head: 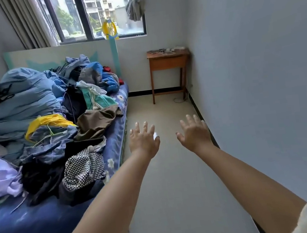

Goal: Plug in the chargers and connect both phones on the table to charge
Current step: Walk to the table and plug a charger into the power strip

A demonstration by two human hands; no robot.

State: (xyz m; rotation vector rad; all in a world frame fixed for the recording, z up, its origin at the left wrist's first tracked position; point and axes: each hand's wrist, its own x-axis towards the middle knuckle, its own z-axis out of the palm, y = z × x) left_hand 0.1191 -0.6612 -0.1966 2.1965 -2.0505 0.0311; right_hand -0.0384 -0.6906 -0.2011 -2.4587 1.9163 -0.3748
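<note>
A pale floor (164, 153) runs as an open strip up the middle of the frame, bounded on the right by a bare wall (258, 66) with a dark skirting and on the left by the edge of a blue flowered bed (114, 149) heaped with crumpled clothes (53, 118). At the strip's far end, upper centre, a small wooden table (167, 63) stands square in the corner under the window (99, 13). On its top lie dark flat phones (154, 51) and white chargers (176, 48) with tangled cable, too small to tell their direction. Both bare arms reach forward over the floor: the left hand (144, 140) and right hand (195, 134) are spread wide and hold nothing, well apart from the table.
</note>
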